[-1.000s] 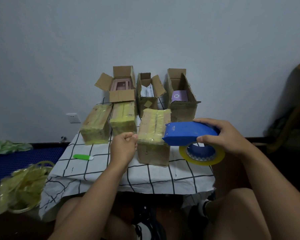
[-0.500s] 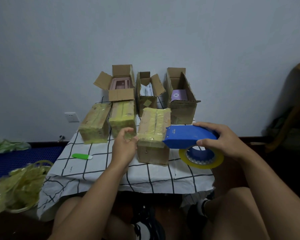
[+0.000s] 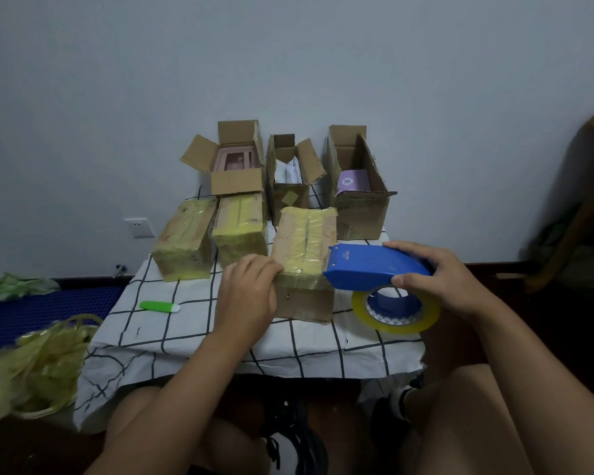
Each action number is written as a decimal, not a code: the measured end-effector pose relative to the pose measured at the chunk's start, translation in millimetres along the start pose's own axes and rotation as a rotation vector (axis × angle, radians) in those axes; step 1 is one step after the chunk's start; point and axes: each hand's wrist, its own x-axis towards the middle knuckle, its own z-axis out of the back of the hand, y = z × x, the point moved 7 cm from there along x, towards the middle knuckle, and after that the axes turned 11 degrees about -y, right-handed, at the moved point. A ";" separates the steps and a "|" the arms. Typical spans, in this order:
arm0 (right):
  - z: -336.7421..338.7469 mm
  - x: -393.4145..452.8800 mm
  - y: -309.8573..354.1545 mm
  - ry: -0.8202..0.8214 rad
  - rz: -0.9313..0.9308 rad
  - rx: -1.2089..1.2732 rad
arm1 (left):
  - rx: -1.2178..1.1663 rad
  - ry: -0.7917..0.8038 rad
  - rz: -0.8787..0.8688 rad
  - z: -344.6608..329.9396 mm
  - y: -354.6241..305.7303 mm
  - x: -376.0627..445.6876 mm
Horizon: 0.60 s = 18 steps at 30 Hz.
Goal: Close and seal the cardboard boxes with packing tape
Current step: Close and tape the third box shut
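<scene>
The near box (image 3: 304, 265) sits on the checked tablecloth (image 3: 192, 323) at the front of the table, its top and upper sides already wrapped in yellowish tape. The left hand (image 3: 249, 296) lies flat against the box's left face, fingers together and pressed to the cardboard, bracing it rather than gripping. The right hand (image 3: 439, 279) is closed around the blue tape dispenser (image 3: 374, 267), thumb underneath and fingers over the back, with the nose of the tool touching the box's upper right edge. The tape roll (image 3: 396, 310) hangs below the housing, just beside the box.

The box is likely light and fairly stiff; it would slide on the cloth under a pull, so the flat brace on the opposite side is the correct hold. Taped faces look slick, so bare cardboard lower down gives better friction. The dispenser is rigid; hold it by the housing, clear of the cutter end.

Two more taped boxes (image 3: 182, 246) stand to the left. Three open boxes (image 3: 357, 186) wait at the back, flaps up, contents visible. These flaps probably bend easily; fold them from the crease.
</scene>
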 end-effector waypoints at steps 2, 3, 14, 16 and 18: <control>-1.1 -0.3 -1.2 -0.002 -0.007 0.005 | 0.002 0.037 -0.014 0.1 -1.4 -4.7; -1.7 -0.4 -1.9 -0.003 -0.010 0.006 | 0.010 0.058 -0.006 -0.5 -1.2 -6.8; -4.5 -3.1 -4.7 -0.001 -0.012 0.007 | 0.068 0.172 -0.019 -5.9 -12.2 -13.6; -4.8 -3.2 -4.8 -0.002 -0.016 0.013 | 0.123 0.212 -0.013 -6.8 -15.1 -12.2; -4.6 -3.6 -5.4 -0.005 -0.020 0.014 | 0.177 0.224 -0.040 -8.4 -20.8 -7.5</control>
